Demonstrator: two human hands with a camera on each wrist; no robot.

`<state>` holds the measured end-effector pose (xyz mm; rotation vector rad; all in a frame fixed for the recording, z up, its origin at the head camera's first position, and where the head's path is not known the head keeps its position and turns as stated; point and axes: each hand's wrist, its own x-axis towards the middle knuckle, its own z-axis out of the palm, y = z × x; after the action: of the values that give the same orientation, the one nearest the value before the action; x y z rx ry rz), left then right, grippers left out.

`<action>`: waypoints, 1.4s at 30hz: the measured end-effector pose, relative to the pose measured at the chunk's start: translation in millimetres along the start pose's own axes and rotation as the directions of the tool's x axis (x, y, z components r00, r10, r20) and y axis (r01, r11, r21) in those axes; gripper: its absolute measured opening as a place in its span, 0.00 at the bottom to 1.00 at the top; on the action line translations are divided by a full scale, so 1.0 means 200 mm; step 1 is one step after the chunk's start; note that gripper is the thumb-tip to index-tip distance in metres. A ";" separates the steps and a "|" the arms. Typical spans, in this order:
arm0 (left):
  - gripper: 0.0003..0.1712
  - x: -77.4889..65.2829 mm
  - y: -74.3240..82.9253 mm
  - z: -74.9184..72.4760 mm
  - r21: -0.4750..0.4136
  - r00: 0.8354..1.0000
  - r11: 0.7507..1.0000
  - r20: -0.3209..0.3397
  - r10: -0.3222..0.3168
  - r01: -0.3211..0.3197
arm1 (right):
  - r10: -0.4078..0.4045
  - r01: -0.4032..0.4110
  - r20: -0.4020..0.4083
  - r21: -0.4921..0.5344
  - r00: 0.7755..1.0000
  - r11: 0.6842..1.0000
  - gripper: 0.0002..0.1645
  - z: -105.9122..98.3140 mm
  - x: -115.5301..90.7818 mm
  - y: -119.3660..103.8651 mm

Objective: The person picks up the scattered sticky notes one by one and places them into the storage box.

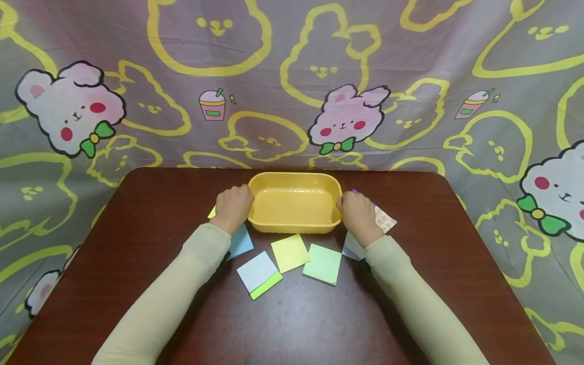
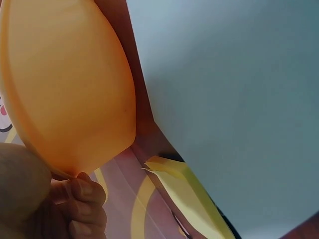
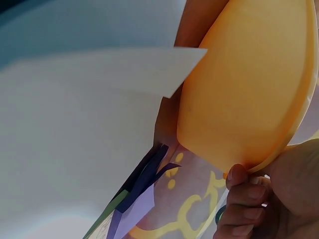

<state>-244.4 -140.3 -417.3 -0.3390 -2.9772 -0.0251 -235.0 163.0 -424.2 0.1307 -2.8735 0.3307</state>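
Note:
A yellow plastic basin [image 1: 294,207], with nothing inside, stands at the far middle of the table. My left hand [image 1: 233,205] grips its left end, and my right hand [image 1: 359,215] grips the right end. In both wrist views the fingers and thumb pinch the basin's rim. Sticky-note pads lie in an arc around it: a blue pad [image 1: 241,242] under my left wrist, a pale pad with a lime strip [image 1: 258,271], a yellow pad [image 1: 290,252], a green pad [image 1: 322,264], and a grey-blue pad [image 1: 352,247] partly covered by my right wrist.
Beyond my right hand, a patterned pad [image 1: 385,220] and a purple pad [image 3: 137,209] show partly. Another yellow pad [image 2: 189,199] peeks out beside my left hand. A printed cloth [image 1: 274,76] hangs behind the brown table [image 1: 292,324] and along its sides.

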 end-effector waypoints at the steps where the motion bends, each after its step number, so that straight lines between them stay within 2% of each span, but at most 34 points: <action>1: 0.09 0.00 0.00 0.00 -0.003 1.000 1.000 -0.002 -0.002 0.002 | -0.001 0.001 -0.001 0.000 1.000 1.000 0.22 0.00 0.00 0.00; 7: 0.09 0.00 0.00 0.00 -0.016 1.000 1.000 -0.020 -0.007 0.007 | -0.016 0.016 -0.007 0.007 1.000 1.000 0.22 0.00 -0.01 0.00; 21: 0.09 -0.01 0.00 0.00 0.015 0.998 1.000 -0.062 0.020 -0.019 | -0.029 0.029 -0.011 0.009 1.000 1.000 0.23 0.00 -0.01 0.00; 25: 0.09 -0.01 0.00 -0.01 0.000 0.999 1.000 -0.052 0.013 -0.013 | -0.030 0.030 -0.005 0.021 1.000 0.999 0.22 -0.01 -0.01 0.01; 30: 0.09 -0.01 -0.01 0.00 0.019 0.998 0.999 -0.048 0.038 -0.037 | -0.016 0.015 0.024 0.024 1.000 1.000 0.21 -0.02 -0.01 0.01; 36: 0.14 -0.01 -0.02 0.00 -0.031 0.998 0.999 -0.067 0.008 -0.010 | -0.014 0.012 0.069 0.027 0.998 1.000 0.21 -0.03 0.00 0.01; 42: 0.17 0.00 -0.03 -0.01 -0.067 0.998 0.998 -0.053 -0.023 0.019 | 0.002 -0.007 0.093 0.048 0.996 0.999 0.22 -0.03 0.00 0.02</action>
<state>-244.5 -146.1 -415.1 -0.3100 -2.9316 -0.1335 -234.5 167.5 -418.2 0.1521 -2.9589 0.4051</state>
